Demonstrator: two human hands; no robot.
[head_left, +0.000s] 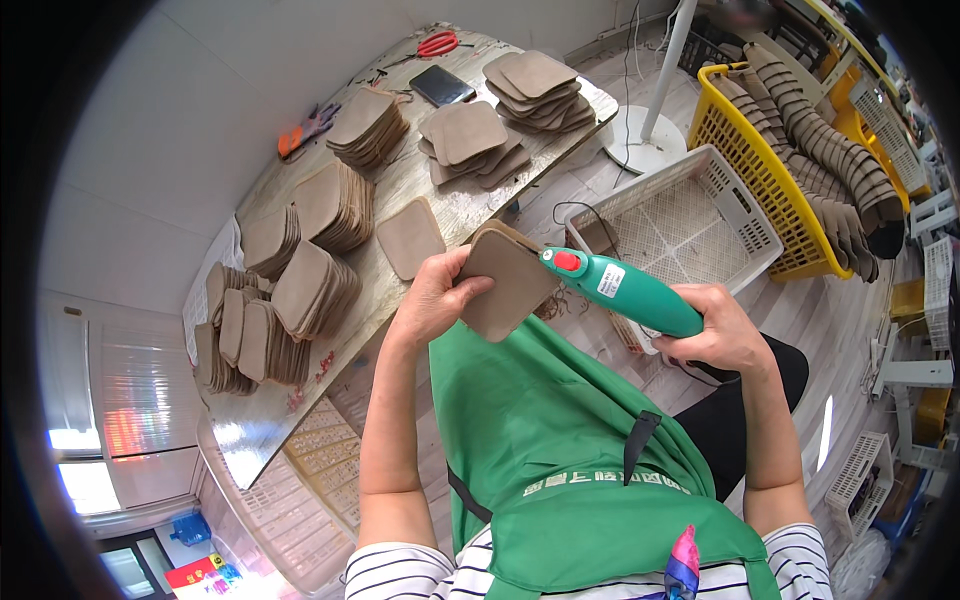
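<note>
My left hand (432,300) grips a brown fabric-like pad (508,285) with rounded corners, thumb on its face, above my green apron. Its edge looks thick, and I cannot tell whether it is one pad or a few together. My right hand (722,328) is wrapped round the rear of a green handheld electric tool (640,295) with a red button. The tool's front end meets the pad's right edge; its tip is hidden behind the pad. Just beyond my left hand, a single flat brown pad (411,239) lies on the table (385,290).
Several stacks of similar pads (318,290) cover the table, with a phone (442,86), red-handled scissors (437,44) and a glove (308,130) at its far side. On the floor right stand a white crate (745,195), a yellow basket (735,140) full of pads, and a pole base (645,140).
</note>
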